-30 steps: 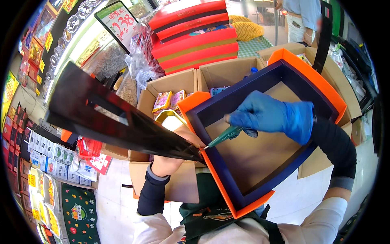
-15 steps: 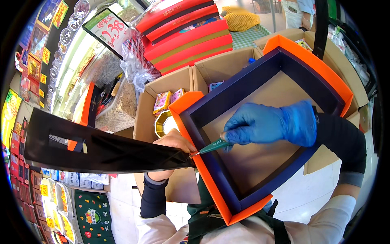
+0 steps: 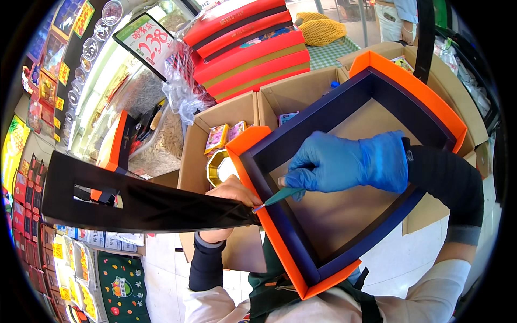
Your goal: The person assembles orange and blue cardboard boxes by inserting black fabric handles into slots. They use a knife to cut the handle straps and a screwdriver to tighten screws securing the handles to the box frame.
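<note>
A gift box tray [image 3: 323, 258], dark blue inside with orange flaps, lies slanted across the open cartons. My right hand [image 3: 328, 164], in a blue glove, pinches a slim green tool with a thin metal tip [image 3: 284, 195]. That tip points at the orange left side of the box, where a long black strap [image 3: 145, 202] with a rectangular slot ends. My bare left hand [image 3: 232, 192] grips the strap's end against the orange edge; the strap hides part of the hand and sticks out to the left. The exact contact at the tip is too small to tell.
Open cardboard cartons [image 3: 218, 116] under the box hold small colourful packets and a gold octagonal tin [image 3: 219, 168]. Red gift boxes [image 3: 250, 56] are stacked behind. Another black strap [image 3: 424, 43] rises at the far right corner. Bulk food bins [image 3: 156, 129] stand left; a person [image 3: 397, 21] is at the back.
My right hand has shifted slightly left, the green tool now more tilted and more covered by the glove. The strap's free end has moved a little right. My left hand keeps its hold.
</note>
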Motion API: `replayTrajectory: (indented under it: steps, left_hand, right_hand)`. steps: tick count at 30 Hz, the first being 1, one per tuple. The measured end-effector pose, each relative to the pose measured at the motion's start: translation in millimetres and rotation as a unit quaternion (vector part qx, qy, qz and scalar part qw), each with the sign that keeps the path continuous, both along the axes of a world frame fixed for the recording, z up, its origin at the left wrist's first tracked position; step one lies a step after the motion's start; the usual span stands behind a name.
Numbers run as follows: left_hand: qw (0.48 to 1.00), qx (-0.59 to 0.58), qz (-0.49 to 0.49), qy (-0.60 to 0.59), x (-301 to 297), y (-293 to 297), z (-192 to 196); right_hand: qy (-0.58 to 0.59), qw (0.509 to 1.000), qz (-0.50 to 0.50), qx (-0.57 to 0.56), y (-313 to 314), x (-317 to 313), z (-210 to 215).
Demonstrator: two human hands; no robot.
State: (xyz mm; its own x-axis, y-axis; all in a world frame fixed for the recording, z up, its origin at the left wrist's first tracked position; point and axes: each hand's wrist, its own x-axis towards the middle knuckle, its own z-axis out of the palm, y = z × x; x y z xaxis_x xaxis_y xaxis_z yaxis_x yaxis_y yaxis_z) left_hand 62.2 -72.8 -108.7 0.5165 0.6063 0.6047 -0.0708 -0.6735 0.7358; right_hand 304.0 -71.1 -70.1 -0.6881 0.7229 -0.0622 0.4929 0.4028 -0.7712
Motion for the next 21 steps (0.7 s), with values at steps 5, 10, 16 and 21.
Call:
replayTrajectory:
  steps: [5,10,16,21]
  left_hand:
    - [0.999,0.0,-0.027,0.024,-8.5,5.5,-0.9]
    - [0.999,-0.013,-0.033,0.021,-8.9,4.6,-1.5]
    - [0.999,-0.02,-0.038,0.015,-7.9,3.6,-0.3]
    - [0.999,-0.021,-0.015,0.038,-8.6,3.3,-0.5]
  right_hand:
    - [0.122,0.93,0.057,0.341,0.4,4.3,-18.7]
    - [-0.073,0.803,0.047,0.59,-10.7,-1.0,-18.3]
    - [0.078,0.938,0.031,0.337,-13.7,-3.2,-22.5]
    - [-0.08,0.829,0.025,0.553,-23.8,-4.9,-8.1]
